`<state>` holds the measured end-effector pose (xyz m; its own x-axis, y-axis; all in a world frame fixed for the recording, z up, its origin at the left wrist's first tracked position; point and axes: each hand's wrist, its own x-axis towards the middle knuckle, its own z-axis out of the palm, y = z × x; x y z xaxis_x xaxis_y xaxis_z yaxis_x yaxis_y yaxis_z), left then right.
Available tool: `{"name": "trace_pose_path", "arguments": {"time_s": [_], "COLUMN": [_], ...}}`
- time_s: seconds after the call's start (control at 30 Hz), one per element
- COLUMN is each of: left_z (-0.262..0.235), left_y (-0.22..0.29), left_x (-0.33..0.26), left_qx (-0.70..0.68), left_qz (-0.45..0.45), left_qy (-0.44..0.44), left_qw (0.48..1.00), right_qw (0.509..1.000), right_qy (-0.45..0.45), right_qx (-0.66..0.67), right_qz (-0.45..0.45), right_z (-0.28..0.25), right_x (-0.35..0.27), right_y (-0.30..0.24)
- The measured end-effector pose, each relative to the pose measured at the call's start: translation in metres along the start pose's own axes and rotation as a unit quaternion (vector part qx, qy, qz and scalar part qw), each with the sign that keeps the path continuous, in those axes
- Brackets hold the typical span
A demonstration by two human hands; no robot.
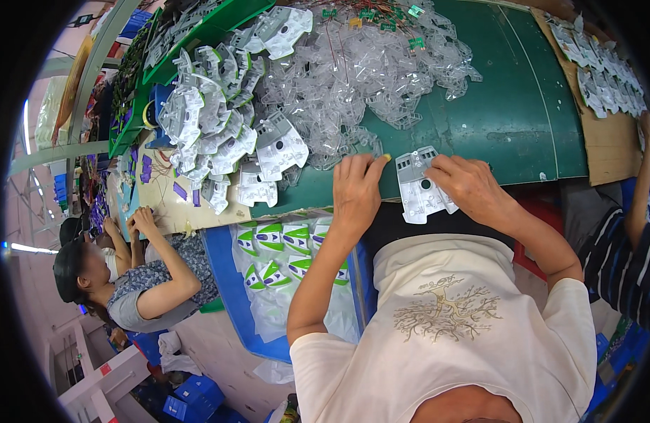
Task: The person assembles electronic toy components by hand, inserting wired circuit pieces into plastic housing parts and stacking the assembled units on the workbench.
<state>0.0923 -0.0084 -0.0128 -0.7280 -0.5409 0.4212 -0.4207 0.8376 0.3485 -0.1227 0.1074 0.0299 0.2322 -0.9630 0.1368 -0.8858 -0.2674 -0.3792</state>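
A flat grey plastic part (418,189) with a round hole lies at the near edge of the green table (512,113). My right hand (471,186) grips its right side, with the fingers curled over it. My left hand (356,190) rests palm down on the table just left of the part. Its fingers are stretched out, the fingertips reach the part's upper left corner, and it holds nothing.
Beyond my hands lies a heap of clear plastic parts (367,70), with stacked grey parts (219,127) to the left. A bag of green-and-white pieces (283,257) sits in a blue bin below the table. One person (138,282) works at the left. Another, in a striped sleeve (621,261), works at the right beside cardboard (607,148).
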Motion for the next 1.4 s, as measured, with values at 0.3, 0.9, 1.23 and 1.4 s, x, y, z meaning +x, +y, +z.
{"name": "trace_pose_path", "arguments": {"time_s": [0.3,0.9,1.23,1.4], "left_z": [0.004,0.002,0.007,0.007], "left_y": [0.019,0.034,0.041,0.036], "left_x": [0.024,0.007,0.007,0.013], "left_qx": [-0.005,-0.069,-0.017,-0.05], "left_qz": [-0.157,0.079,0.071,0.084], "left_qy": [0.113,-0.052,-0.001,-0.01], "left_qw": [0.981,0.993,0.997,0.995], "right_qw": [1.0,0.995,0.988,0.987], "right_qy": [0.002,0.083,0.094,0.083], "right_qx": [0.006,0.021,0.099,0.128], "right_qz": [-0.009,-0.057,0.067,0.056], "right_z": [-0.001,0.009,0.004,-0.002], "right_x": [0.001,0.003,0.002,-0.007], "right_y": [0.003,0.014,0.011,0.011]}}
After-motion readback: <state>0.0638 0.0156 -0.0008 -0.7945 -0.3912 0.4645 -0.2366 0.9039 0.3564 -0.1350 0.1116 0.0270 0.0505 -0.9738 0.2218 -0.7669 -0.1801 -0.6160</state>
